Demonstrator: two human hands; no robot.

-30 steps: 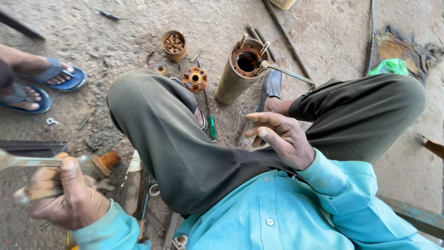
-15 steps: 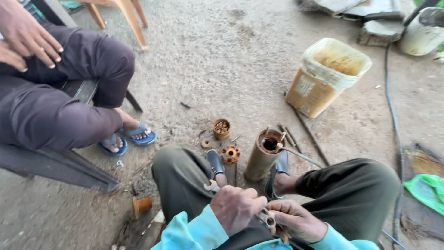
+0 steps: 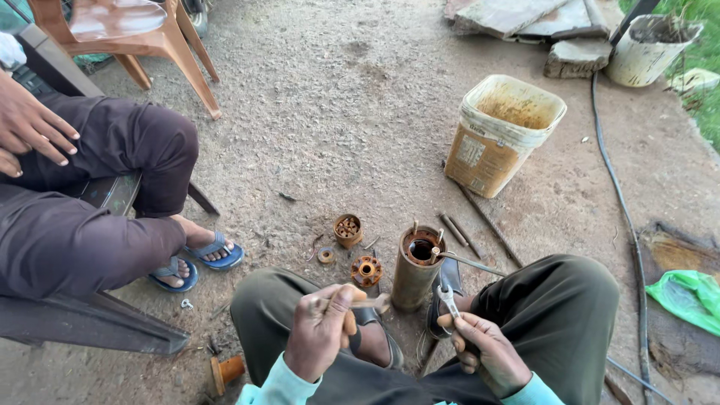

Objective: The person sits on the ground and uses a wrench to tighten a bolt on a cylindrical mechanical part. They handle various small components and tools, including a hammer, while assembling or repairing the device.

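While the person sits on the ground, the left hand (image 3: 319,337) is closed around a wooden-handled tool (image 3: 367,303), and the right hand (image 3: 484,349) pinches a small metal spanner (image 3: 448,298). Both look stiff and light; each is best gripped by its shank. Just beyond the hands stands a rusty cylinder (image 3: 415,268), likely heavy, with an orange gear-like part (image 3: 366,271) and rusty cup (image 3: 347,229) beside it.

Rusty matt metal cylinder (image 3: 416,268), grimy plastic tub (image 3: 501,135), glossy plastic chair (image 3: 127,30), and rough gritty ground (image 3: 337,112).
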